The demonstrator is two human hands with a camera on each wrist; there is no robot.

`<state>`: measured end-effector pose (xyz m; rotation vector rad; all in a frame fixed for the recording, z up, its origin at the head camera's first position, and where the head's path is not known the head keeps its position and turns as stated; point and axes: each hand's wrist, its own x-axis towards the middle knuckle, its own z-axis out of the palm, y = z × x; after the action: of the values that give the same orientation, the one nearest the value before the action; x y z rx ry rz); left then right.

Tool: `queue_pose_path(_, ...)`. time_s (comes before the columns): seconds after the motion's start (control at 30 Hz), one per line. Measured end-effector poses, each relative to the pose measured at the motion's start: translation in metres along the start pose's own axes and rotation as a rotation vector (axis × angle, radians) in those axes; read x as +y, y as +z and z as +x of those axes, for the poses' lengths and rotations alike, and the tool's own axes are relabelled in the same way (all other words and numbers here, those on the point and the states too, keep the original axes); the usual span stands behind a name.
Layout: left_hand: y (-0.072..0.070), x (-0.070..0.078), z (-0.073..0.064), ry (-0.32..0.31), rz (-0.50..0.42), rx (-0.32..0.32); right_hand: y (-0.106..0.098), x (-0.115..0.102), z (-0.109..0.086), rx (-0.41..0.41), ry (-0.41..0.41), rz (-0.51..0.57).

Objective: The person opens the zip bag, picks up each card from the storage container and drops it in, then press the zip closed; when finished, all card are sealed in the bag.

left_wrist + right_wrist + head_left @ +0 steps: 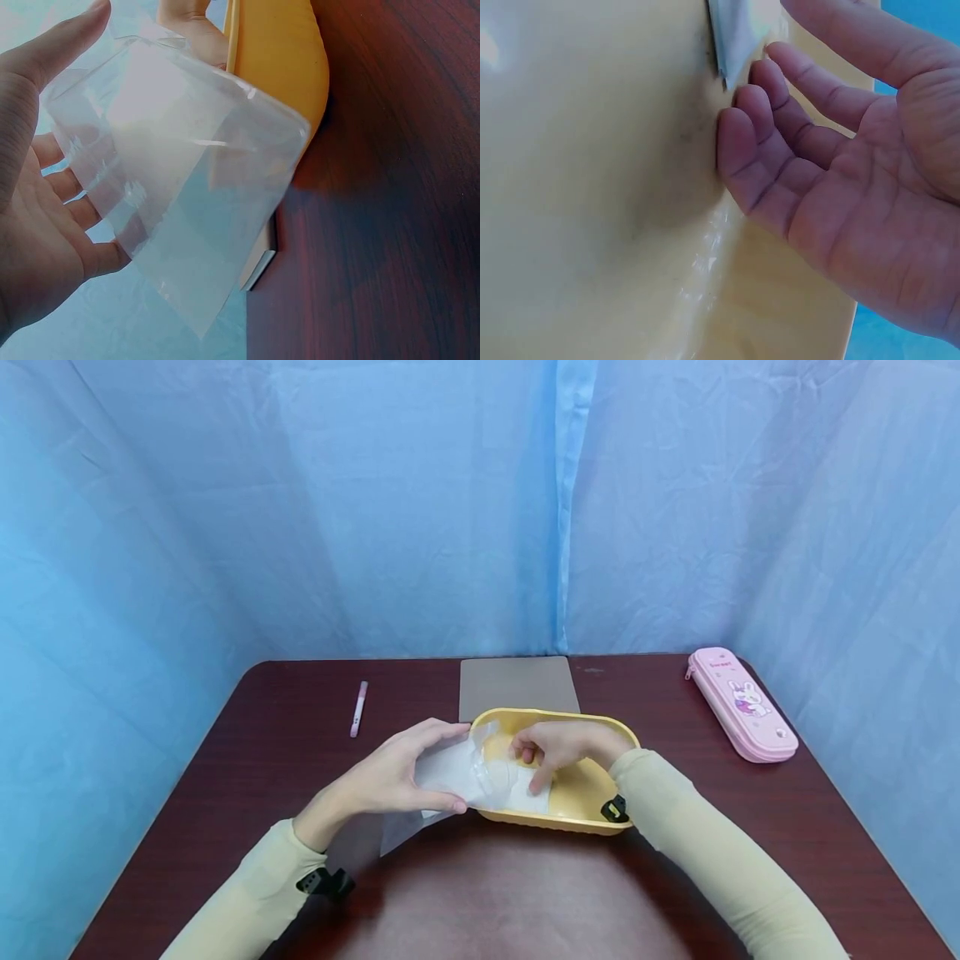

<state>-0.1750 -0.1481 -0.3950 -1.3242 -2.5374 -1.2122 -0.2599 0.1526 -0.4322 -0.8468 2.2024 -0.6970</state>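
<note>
My left hand holds a clear plastic bag between thumb and fingers, at the left end of a yellow basket. Something white and flat, like paper, shows through the bag. My right hand reaches down inside the basket, close to the mouth of the bag. Its thumb lies over a flat white piece, while the other fingers curl beside it; whether they pinch it I cannot tell. In the right wrist view that piece shows a thin dark edge near the fingertips.
Behind the basket lies a flat grey-beige board or book. A pink and white pen is at the left, and a pink pencil case with a rabbit picture lies at the right. Blue curtains surround the dark wooden table.
</note>
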Motion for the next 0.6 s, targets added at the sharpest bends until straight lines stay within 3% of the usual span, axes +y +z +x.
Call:
queue_pose_path(0.3, 0.002, -0.0008, -0.0012, 0.012, 0.009, 0.003, 0.0071, -0.0046, 0.0039, 0.015, -0.001, -0.221)
queue_pose_path(0.6, 0.0049, -0.0012, -0.004, -0.03, -0.009, -0.005, 0.007, -0.0083, 0.0071, 0.039, 0.112, -0.161)
